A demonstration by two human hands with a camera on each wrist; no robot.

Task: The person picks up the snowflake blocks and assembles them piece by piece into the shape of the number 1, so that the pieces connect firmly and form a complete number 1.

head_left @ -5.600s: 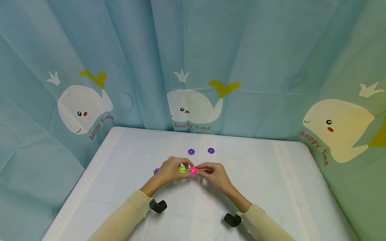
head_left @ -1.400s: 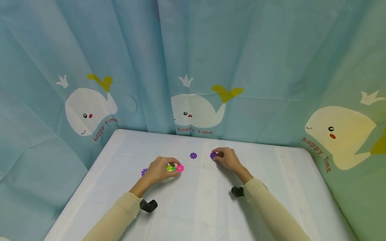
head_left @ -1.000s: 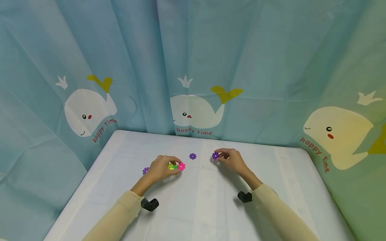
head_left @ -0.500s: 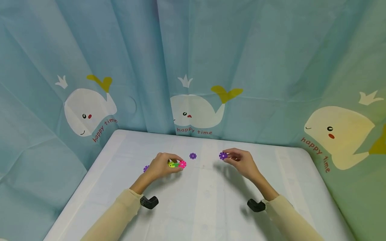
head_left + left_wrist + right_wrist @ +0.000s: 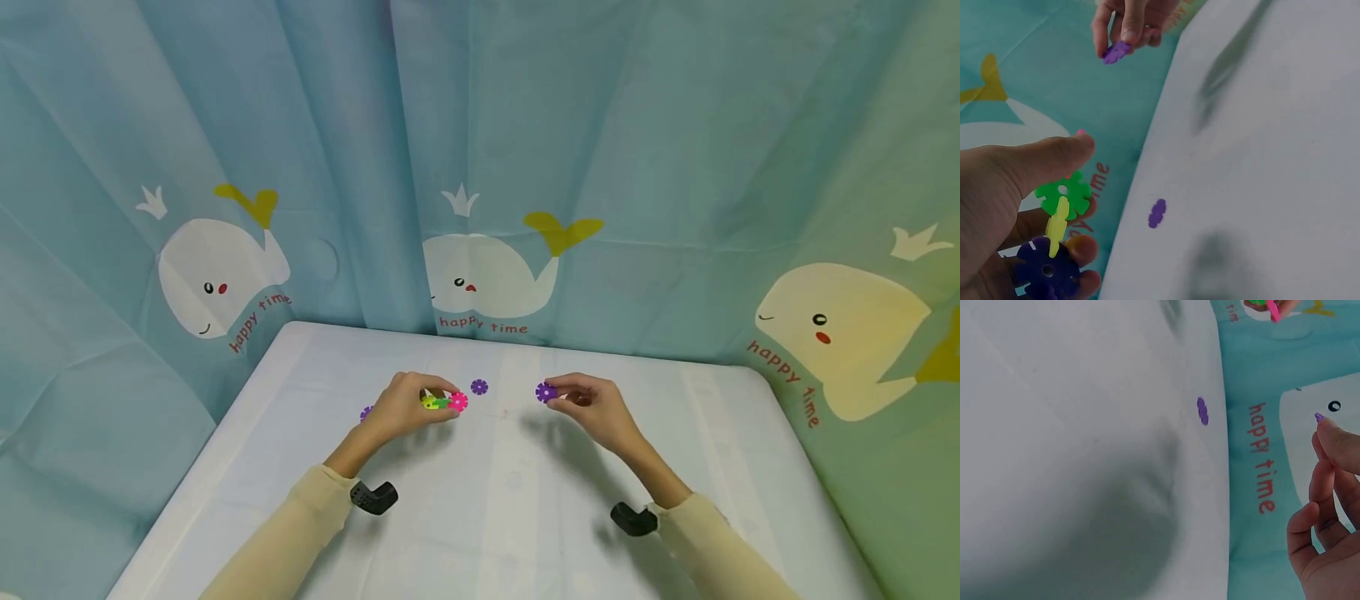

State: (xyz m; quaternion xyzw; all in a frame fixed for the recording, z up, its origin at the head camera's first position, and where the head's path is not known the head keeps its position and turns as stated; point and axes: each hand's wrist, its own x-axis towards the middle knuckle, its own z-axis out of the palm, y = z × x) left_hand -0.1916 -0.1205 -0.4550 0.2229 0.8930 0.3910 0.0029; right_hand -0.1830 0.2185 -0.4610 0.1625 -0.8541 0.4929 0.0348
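Note:
My left hand [image 5: 399, 410] holds a short chain of interlocking plastic snowflake discs above the table. A pink disc [image 5: 458, 402] sits at the thumb and fingertip end. In the left wrist view a green disc [image 5: 1072, 200], a yellow disc [image 5: 1055, 228] seen edge-on and a dark blue disc [image 5: 1047, 270] follow towards the palm. My right hand [image 5: 606, 414] pinches a loose purple snowflake disc [image 5: 546, 392] between thumb and fingertips, raised off the table and apart from the chain.
One purple disc [image 5: 479, 387] lies on the white table [image 5: 510, 517] between the hands, towards the back. Another purple disc [image 5: 366, 413] is partly hidden behind my left hand. A whale-print curtain [image 5: 660, 167] borders the table. Black wrist devices [image 5: 375, 498] project below both wrists.
Earlier both hands met at the pink disc. My right hand has since picked up the back-right purple disc, lifted it and edged back leftward. The left hand has risen slightly with the chain.

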